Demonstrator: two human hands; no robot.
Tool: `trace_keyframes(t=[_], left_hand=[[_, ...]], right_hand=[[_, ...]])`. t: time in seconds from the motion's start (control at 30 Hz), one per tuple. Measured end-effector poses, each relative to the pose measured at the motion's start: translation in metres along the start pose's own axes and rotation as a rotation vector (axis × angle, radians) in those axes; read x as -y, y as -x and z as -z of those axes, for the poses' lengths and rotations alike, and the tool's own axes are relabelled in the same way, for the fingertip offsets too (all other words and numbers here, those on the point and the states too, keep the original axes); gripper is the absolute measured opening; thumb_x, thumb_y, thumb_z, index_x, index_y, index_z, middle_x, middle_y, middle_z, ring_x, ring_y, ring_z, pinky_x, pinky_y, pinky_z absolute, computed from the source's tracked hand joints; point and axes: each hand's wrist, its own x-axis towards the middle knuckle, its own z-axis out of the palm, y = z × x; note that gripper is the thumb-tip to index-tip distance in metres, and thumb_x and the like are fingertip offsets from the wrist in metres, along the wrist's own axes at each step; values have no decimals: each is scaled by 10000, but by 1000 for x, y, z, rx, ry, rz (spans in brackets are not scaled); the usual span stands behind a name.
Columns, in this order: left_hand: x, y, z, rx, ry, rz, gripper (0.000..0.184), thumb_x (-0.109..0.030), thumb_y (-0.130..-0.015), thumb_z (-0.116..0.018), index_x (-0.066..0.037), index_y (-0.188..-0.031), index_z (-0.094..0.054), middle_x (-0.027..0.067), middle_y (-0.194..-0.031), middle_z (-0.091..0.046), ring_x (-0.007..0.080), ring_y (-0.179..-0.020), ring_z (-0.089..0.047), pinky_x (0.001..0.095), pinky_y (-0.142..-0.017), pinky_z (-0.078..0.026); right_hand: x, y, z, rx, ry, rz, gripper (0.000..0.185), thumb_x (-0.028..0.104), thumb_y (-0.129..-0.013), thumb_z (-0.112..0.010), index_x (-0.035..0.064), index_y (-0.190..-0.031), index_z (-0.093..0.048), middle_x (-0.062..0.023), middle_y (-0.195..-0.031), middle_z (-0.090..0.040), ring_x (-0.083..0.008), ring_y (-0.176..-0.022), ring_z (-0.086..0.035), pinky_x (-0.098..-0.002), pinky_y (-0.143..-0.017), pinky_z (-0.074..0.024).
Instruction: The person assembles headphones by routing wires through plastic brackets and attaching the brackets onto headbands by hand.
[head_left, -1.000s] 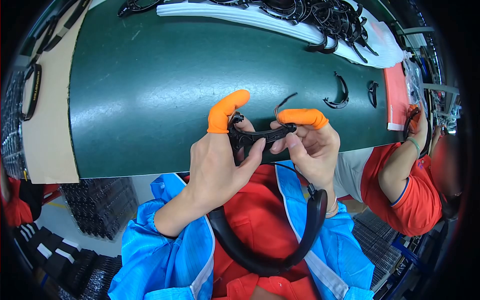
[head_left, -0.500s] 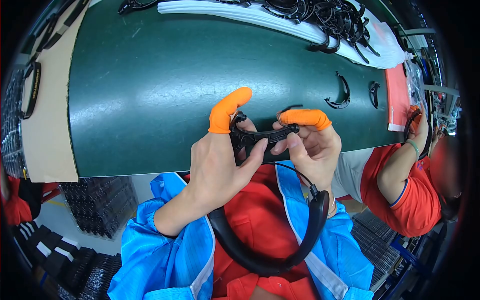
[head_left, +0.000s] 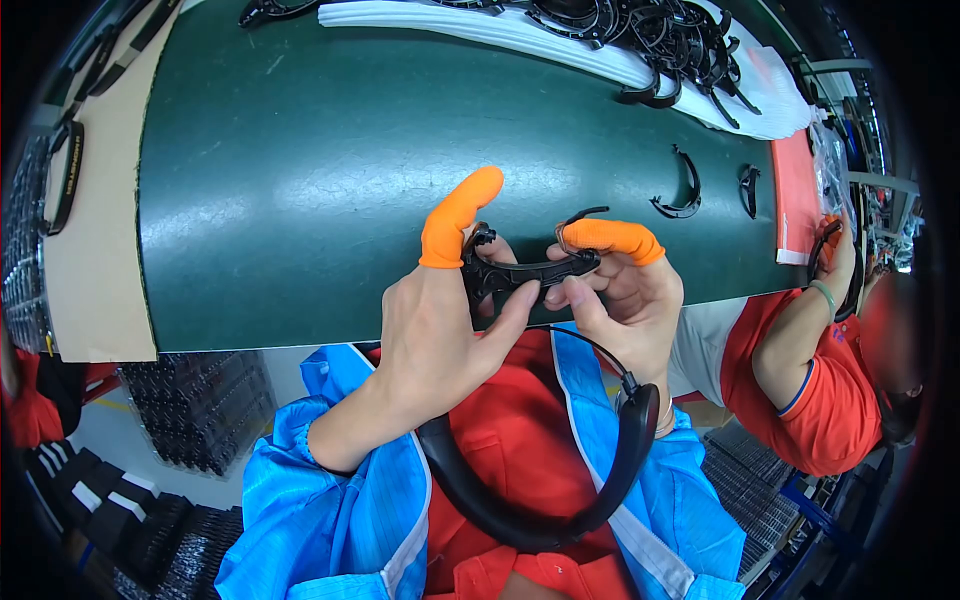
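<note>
Over the front edge of the green table, a curved black plastic part [head_left: 525, 273] is held between both hands. My left hand [head_left: 440, 320] grips its left end, with an orange cover on the index finger and the thumb along the lower edge. My right hand [head_left: 625, 295], its index finger also in an orange cover, pinches the right end. A short dark wire [head_left: 585, 213] sticks up beside that orange finger. From below the right hand a thin cable runs down to a padded black band [head_left: 520, 520] lying against the red and blue clothing.
The green table [head_left: 300, 200] bears two curved black pieces [head_left: 684, 190] [head_left: 748, 190] at right. White foam [head_left: 440, 25] with piled black parts lies at the back. Cardboard [head_left: 100, 240] covers the left side. A person in red [head_left: 820, 390] works at right, holding a dark band.
The short wire has tipped over from upright to nearly level. My right thumb has shifted slightly left along the part, and both hands still hold it.
</note>
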Motion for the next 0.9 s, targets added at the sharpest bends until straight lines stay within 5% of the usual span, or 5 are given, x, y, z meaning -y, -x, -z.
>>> trace_keyframes(t=[0.1,0.17,0.57,0.67,0.9], left_hand=[[-4,-1,0,2,-33,48,659,2,-666,-640,-18,-1227,-293,20,-737,-505,46,-569,-471,168,-501,-375],[-4,-3,-2,-25,-181,3,688,-149,-660,-667,-8,-1213,-282,10,-666,-545,126,-469,-532,258,-435,-421],[-10,-4,-3,-34,-260,98,660,-212,-653,-665,30,-1153,-310,18,-525,-495,172,-431,-537,291,-415,-416],[-9,0,-2,-19,-185,117,691,-49,-648,-680,-19,-1213,-283,13,-717,-499,57,-534,-476,191,-489,-389],[5,6,-2,1,-45,40,671,22,-697,-615,-24,-1256,-246,29,-795,-509,67,-600,-498,184,-527,-405]], right_hand=[[0,-1,-1,-19,4,22,288,-88,-705,-536,-79,-988,-487,-127,-875,-577,-120,-694,-589,-212,-637,-481],[2,-1,0,-18,56,19,261,-88,-704,-542,-78,-962,-505,-102,-816,-582,-112,-679,-586,-208,-631,-479],[0,0,-2,-30,-18,4,247,-89,-720,-536,-79,-964,-501,-104,-848,-578,-106,-685,-581,-205,-632,-476],[0,1,-1,-24,-41,-8,259,-92,-726,-529,-81,-982,-490,-118,-884,-573,-109,-692,-581,-207,-639,-476],[0,2,2,-20,-44,17,275,-94,-728,-519,-79,-1000,-479,-135,-904,-570,-117,-687,-583,-210,-635,-474]])
